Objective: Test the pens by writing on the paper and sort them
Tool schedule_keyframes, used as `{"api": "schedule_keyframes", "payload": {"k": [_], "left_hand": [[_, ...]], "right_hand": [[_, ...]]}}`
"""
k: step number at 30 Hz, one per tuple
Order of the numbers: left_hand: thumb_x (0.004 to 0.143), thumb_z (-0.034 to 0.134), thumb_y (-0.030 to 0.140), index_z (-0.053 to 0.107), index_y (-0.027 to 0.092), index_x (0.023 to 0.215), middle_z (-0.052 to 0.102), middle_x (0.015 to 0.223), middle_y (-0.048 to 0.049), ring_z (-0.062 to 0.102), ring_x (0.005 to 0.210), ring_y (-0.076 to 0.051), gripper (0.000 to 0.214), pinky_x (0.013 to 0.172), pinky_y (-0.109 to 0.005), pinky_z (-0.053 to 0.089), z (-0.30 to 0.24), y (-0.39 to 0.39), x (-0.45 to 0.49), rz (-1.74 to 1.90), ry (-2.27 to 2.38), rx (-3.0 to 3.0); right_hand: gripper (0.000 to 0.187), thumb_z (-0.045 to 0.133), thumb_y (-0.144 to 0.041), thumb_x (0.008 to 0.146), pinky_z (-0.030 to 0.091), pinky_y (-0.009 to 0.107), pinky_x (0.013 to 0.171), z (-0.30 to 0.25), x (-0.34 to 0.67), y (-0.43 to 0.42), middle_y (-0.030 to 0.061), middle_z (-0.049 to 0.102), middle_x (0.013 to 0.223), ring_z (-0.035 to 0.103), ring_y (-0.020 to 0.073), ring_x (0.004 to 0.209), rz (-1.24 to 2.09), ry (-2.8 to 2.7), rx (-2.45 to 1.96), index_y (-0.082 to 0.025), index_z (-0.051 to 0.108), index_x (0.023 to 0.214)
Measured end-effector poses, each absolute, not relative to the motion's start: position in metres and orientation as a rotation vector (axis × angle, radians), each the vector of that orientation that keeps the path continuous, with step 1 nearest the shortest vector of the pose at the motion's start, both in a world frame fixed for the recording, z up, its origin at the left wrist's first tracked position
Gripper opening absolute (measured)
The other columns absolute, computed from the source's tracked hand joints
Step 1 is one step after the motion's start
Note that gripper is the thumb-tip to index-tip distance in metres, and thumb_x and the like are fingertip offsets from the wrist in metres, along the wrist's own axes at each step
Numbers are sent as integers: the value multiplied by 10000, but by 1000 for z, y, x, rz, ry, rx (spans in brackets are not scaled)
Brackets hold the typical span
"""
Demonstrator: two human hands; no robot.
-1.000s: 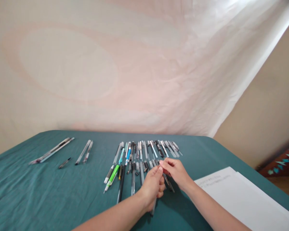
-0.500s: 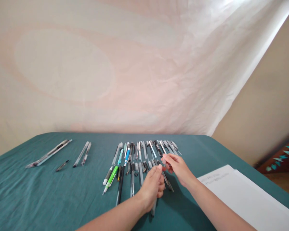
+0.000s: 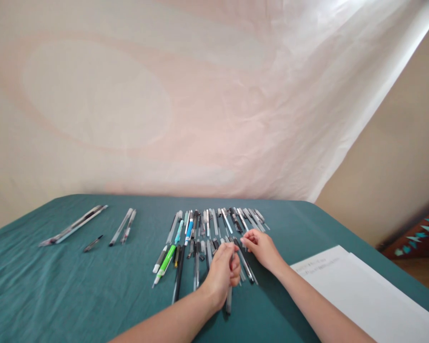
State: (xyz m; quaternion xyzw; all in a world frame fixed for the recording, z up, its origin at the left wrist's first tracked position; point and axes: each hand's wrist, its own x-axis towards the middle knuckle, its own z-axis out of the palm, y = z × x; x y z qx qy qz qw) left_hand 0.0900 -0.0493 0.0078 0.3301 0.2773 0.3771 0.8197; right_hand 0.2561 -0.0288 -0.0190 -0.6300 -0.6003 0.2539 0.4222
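My left hand (image 3: 226, 269) is closed in a fist around a clear-barrelled pen (image 3: 229, 301), whose dark end points down towards me below the fist. Just to its right, my right hand (image 3: 259, 245) pinches a small pale piece (image 3: 243, 242) between thumb and fingertips; its kind is too small to tell. The two hands are apart. Beneath and around them lie two rows of pens, partly hidden by the left hand. A thin dark pen (image 3: 247, 267) lies between the hands. At the left of the near row is a bright green pen (image 3: 165, 263).
On the left of the green tablecloth (image 3: 57, 286) lie a long clear packet of pens (image 3: 73, 226), a short dark pen (image 3: 93, 243) and two clear pens (image 3: 121, 227). White paper sheets (image 3: 364, 295) lie at the right. A pale cloth (image 3: 200, 105) hangs behind the table.
My right hand has moved slightly down and away from the left fist, with its fingertips still pinched. The left hand keeps the pen, which has shifted slightly.
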Motion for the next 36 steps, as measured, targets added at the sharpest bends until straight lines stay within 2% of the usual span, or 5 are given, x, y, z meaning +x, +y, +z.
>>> {"api": "schedule_keyframes", "payload": {"k": [4, 15, 31, 33, 36], "left_hand": [[767, 490, 467, 403, 211, 805, 316, 482, 96, 179, 361, -29, 273, 368, -175, 73, 10, -50, 89, 805, 581, 720], [745, 520, 484, 404, 210, 812, 320, 484, 99, 189, 355, -25, 305, 363, -171, 80, 11, -50, 88, 808, 564, 723], [763, 520, 457, 437, 190, 814, 335, 500, 88, 209, 361, -24, 284, 357, -156, 94, 15, -45, 86, 877, 534, 703], [773, 523, 428, 455, 178, 815, 371, 527, 72, 282, 390, -33, 263, 360, -151, 151, 16, -42, 85, 919, 514, 696], [797, 517, 369, 485, 156, 818, 444, 584, 38, 424, 494, -64, 216, 441, -168, 328, 19, -35, 84, 1010, 505, 652]], "right_hand": [[215, 533, -358, 746, 439, 262, 553, -17, 256, -29, 22, 648, 689, 577, 146, 546, 574, -1554, -1602, -171, 617, 811], [213, 560, -303, 712, 412, 273, 558, -16, 258, -29, 33, 636, 714, 547, 146, 557, 558, -1594, -1621, -169, 628, 863], [179, 503, -315, 759, 413, 280, 539, -6, 252, -33, 18, 610, 663, 547, 154, 526, 571, -1519, -1580, -184, 611, 816], [186, 494, -336, 774, 408, 268, 513, 1, 245, -36, 7, 588, 626, 536, 148, 506, 626, -1511, -1543, -187, 604, 797], [220, 484, -371, 792, 388, 238, 467, 10, 233, -42, 8, 584, 625, 521, 132, 494, 748, -1503, -1487, -186, 592, 743]]}}
